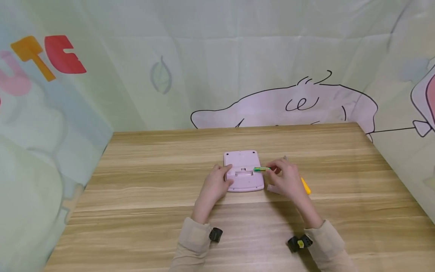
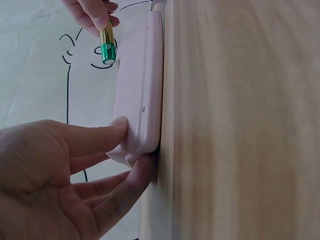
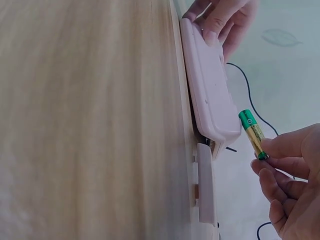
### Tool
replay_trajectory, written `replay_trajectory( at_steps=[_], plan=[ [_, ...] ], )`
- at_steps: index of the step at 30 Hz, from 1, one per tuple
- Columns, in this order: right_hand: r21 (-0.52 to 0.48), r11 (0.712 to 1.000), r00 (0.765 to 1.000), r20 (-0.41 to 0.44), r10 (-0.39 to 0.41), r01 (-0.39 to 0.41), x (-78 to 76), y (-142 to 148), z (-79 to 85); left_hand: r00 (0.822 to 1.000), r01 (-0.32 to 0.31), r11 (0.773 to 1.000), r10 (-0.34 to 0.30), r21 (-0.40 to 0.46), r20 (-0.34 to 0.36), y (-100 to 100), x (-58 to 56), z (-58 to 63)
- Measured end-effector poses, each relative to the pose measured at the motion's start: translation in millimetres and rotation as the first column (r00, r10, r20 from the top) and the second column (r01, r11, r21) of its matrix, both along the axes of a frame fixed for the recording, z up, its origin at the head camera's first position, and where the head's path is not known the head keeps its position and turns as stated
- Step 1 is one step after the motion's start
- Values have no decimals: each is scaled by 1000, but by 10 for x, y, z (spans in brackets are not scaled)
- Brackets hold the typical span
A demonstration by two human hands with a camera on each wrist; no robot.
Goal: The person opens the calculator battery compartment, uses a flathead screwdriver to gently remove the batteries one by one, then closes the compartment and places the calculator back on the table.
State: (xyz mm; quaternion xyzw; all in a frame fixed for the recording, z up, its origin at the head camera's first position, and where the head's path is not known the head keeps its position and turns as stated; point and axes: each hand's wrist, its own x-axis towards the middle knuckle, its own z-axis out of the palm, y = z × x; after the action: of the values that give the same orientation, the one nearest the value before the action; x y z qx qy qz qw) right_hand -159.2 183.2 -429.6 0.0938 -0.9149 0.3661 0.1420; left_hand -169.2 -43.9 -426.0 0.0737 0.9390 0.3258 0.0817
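Note:
A pink calculator-like device [image 1: 245, 183] lies back side up on the table, its battery slot [image 1: 244, 173] uncovered. My left hand [image 1: 215, 184] grips its left edge, thumb on the back and fingers at the lower rim. Between thumb and fingertips, my right hand [image 1: 286, 177] pinches a green-and-gold battery [image 3: 252, 132]. One end of the battery hangs over the device's right edge, near the slot, and is raised above the surface. Below the right hand lies a pink battery cover [image 3: 206, 185] with small tabs, partly hidden in the head view.
Beside the right hand, a yellow handle [image 1: 306, 186] shows, with a thin grey tip past the hand's far side; the hand hides its middle. The wooden table [image 1: 153, 170] ends at a printed cloth backdrop [image 1: 210, 68].

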Motion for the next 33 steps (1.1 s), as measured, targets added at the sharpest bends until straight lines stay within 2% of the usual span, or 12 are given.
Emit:
replay_trajectory(
  at_steps=[11,19,33],
  plan=[
    [8,1000,999,-37,-13,13,11,60,14,1000,6,1000,-6,-7,-9,6,-8,-6],
    [21,999,999,25,-36,36,24,104,11,1000,10,1000,-10,-13,-18,3,-10,-7],
    [52,997,998,18,-59,58,38,181,-9,1000,8,1000,-8,-7,-24,-4,0,-11]
  ],
)
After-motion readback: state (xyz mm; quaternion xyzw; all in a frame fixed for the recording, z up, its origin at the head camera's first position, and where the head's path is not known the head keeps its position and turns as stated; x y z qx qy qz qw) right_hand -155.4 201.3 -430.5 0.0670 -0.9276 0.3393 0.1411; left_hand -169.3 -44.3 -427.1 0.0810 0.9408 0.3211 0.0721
